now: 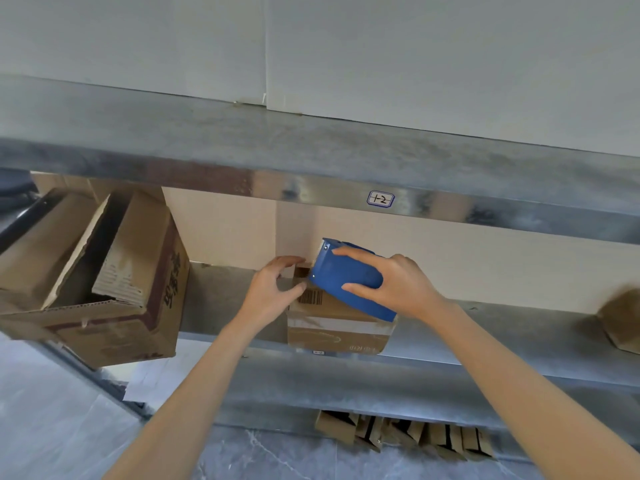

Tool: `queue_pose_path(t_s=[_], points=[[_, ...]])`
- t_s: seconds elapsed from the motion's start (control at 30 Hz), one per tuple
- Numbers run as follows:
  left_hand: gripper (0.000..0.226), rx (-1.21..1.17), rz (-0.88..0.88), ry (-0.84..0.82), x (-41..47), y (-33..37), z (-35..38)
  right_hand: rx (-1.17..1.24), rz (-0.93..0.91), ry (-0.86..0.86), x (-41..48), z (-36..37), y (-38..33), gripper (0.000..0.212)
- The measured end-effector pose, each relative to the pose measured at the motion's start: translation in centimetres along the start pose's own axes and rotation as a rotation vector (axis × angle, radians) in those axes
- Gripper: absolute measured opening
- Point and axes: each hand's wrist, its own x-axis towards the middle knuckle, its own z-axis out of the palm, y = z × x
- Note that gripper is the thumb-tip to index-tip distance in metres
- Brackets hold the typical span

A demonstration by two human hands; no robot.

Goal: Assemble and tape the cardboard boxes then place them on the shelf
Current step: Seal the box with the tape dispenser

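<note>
Small brown cardboard box (337, 327) on grey metal shelf (536, 327): left hand (273, 289) pinching its far flap should keep it flat while right hand (398, 285), gripping blue plastic tape dispenser (349, 275), pulls straight.

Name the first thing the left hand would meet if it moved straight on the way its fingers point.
The small cardboard box: the left hand grips its corner. Past that, probably the blue tape dispenser held in the right hand, though depth is unclear.
</note>
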Motion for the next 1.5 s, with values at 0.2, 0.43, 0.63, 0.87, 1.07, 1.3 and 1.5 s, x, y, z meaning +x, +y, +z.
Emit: queue_pose_path(t_s=[0.2, 0.43, 0.63, 0.87, 1.07, 1.3, 1.5], points=[[0.029, -0.103, -0.029, -0.047, 0.9, 1.4, -1.3, 0.068, -0.053, -0.034, -0.6, -1.2, 0.0, 0.057], [0.044, -0.236, -0.039, -0.227, 1.0, 3.0, -1.5, 0.085, -0.118, -0.061, -1.1, -1.5, -1.0, 0.058], [0.042, -0.216, -0.030, -0.185, 0.9, 2.9, -1.2, 0.103, -0.112, -0.100, -1.5, -1.6, -1.0, 0.056], [0.030, -0.202, -0.076, -0.136, 0.8, 2.4, -0.4, 0.249, -0.060, -0.234, -1.3, -0.8, -0.2, 0.060], [0.033, -0.192, -0.078, -0.100, 1.0, 2.4, -0.2, 0.377, -0.034, -0.378, -1.1, -0.2, -0.1, 0.050], [0.038, -0.122, -0.050, -0.110, 1.4, 2.7, -0.2, 0.343, -0.019, -0.339, -1.1, -1.3, 0.0, 0.050], [0.029, -0.062, -0.018, -0.039, 1.7, 3.2, 0.2, 0.332, -0.018, -0.311, -0.6, -2.7, 0.3, 0.057]])
